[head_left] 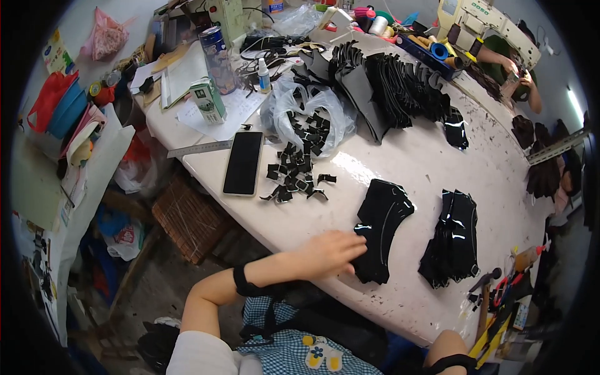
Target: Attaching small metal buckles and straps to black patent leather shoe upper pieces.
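Observation:
My left hand [331, 252] reaches in from the lower left, its fingers stretched out and held nearly flat. Its fingertips are at the left edge of a black cut piece [382, 228] with shiny silvery strips, lying on the white table [400, 306]. Whether they touch the piece I cannot tell. Farther right lies a small stack of similar black pieces [459, 234], slightly fanned. Of my right arm only a bare part with a dark band shows at the lower edge; the hand is out of sight.
Beyond the left hand are a phone [244, 164], small black tabs [292, 172] and a clear plastic bag [340, 119] holding more tabs. Black panels [400, 87] are piled farther back. Tools [500, 300] lie at the right edge. Another person's hands [522, 78] work at the far right.

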`<action>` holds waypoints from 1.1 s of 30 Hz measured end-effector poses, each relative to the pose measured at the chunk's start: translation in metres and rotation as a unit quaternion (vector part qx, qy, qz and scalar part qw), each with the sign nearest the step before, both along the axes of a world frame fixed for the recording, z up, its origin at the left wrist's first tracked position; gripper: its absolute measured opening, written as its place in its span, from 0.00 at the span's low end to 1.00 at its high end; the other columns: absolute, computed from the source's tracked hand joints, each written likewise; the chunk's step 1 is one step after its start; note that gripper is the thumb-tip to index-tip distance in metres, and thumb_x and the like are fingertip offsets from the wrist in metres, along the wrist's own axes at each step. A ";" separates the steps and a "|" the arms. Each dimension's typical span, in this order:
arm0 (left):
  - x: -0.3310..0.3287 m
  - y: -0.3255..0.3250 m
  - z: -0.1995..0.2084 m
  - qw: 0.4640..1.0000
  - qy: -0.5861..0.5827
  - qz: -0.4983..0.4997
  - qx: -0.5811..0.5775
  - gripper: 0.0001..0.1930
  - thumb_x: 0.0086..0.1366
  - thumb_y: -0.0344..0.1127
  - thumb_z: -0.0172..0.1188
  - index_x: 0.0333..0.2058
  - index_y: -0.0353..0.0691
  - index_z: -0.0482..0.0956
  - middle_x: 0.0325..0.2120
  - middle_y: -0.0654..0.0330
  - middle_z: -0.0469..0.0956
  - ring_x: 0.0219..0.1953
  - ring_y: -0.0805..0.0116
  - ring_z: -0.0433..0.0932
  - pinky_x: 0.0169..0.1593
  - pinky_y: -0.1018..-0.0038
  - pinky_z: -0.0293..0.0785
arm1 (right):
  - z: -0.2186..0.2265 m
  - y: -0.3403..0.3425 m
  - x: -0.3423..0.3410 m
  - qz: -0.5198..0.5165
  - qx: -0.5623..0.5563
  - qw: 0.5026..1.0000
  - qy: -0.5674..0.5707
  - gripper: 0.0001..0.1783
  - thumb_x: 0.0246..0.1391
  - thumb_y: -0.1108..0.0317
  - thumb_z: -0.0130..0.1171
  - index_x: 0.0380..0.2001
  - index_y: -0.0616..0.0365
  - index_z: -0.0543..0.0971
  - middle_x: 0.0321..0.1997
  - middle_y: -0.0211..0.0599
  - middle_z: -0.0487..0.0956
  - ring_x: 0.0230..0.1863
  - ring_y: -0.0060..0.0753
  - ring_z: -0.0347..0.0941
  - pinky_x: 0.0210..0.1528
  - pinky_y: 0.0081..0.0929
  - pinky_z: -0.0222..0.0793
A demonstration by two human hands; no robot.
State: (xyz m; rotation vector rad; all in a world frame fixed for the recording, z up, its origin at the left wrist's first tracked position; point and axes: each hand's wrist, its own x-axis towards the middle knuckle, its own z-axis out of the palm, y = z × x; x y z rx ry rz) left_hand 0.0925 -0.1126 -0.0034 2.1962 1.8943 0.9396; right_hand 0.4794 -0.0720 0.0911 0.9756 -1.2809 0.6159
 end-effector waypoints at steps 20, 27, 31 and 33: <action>-0.093 -0.010 -0.025 0.933 0.084 0.343 0.070 0.08 0.45 0.25 0.57 0.27 0.40 0.72 0.32 0.63 0.71 0.41 0.62 0.65 0.44 0.67 0.58 | 0.002 -0.031 -0.035 0.048 -0.006 0.994 0.103 0.06 0.46 0.68 0.54 0.28 0.56 0.75 0.33 0.28 0.74 0.35 0.24 0.70 0.39 0.24 0.65; -0.060 -0.013 0.010 0.949 -0.073 0.293 0.095 0.06 0.46 0.24 0.58 0.25 0.37 0.72 0.26 0.59 0.73 0.34 0.60 0.70 0.39 0.69 0.62 | 0.017 -0.027 -0.069 0.051 -0.007 0.989 0.138 0.06 0.46 0.67 0.54 0.28 0.56 0.75 0.34 0.29 0.75 0.36 0.23 0.70 0.39 0.24 0.65; -0.028 -0.013 0.039 0.953 -0.149 0.236 0.120 0.06 0.45 0.23 0.60 0.25 0.35 0.74 0.22 0.56 0.74 0.26 0.60 0.72 0.31 0.71 0.67 | 0.029 -0.021 -0.090 0.052 -0.007 0.986 0.160 0.06 0.46 0.67 0.54 0.28 0.56 0.75 0.35 0.29 0.75 0.37 0.23 0.71 0.38 0.24 0.66; -0.016 -0.016 0.047 0.954 -0.180 0.215 0.108 0.06 0.46 0.24 0.60 0.26 0.34 0.75 0.22 0.56 0.74 0.24 0.62 0.73 0.28 0.74 0.69 | 0.033 -0.015 -0.100 0.053 -0.007 0.984 0.170 0.06 0.46 0.67 0.54 0.28 0.56 0.75 0.35 0.30 0.75 0.37 0.23 0.71 0.38 0.24 0.66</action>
